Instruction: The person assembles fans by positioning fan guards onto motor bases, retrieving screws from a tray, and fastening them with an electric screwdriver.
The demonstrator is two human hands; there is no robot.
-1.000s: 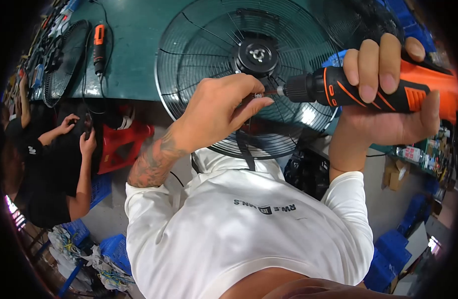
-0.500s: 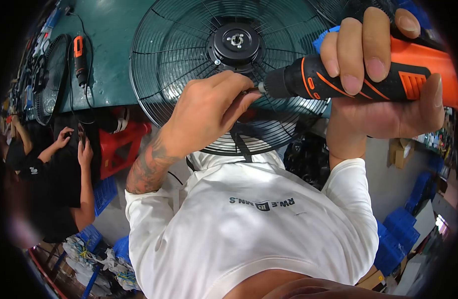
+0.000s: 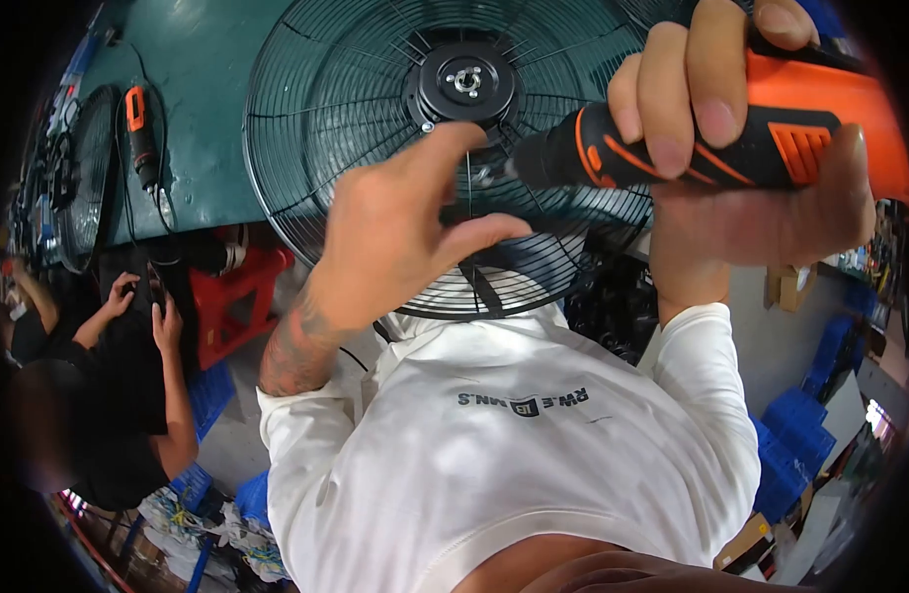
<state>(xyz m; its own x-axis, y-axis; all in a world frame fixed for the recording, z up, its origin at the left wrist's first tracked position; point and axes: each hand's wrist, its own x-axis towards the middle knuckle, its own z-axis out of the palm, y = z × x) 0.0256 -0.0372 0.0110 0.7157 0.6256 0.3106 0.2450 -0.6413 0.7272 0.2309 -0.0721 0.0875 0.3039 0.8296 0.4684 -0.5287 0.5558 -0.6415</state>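
Observation:
My right hand [image 3: 716,128] is wrapped round an orange and black power screwdriver [image 3: 672,148], whose tip points left over the fan guard. A small shiny metal piece, probably a screw, shows at the tip [image 3: 489,175], blurred. My left hand [image 3: 400,212] is open just left of the tip, thumb and fingers apart, with nothing seen between them. Beneath both hands lies a round black wire fan guard [image 3: 316,128]. A black motor [image 3: 466,84] sits at its middle, with a bright shaft and screws on its face.
The guard rests on a green table [image 3: 203,89] and overhangs its near edge. Another orange and black screwdriver [image 3: 139,133] with a cord lies at left, beside another fan guard [image 3: 91,168]. A co-worker [image 3: 109,385] sits at left by a red stool [image 3: 239,296]. Blue crates [image 3: 795,445] stand at lower right.
My left thumb and fingers have parted and come away from the screwdriver's tip. The screwdriver in my right hand has shifted slightly left and up in view.

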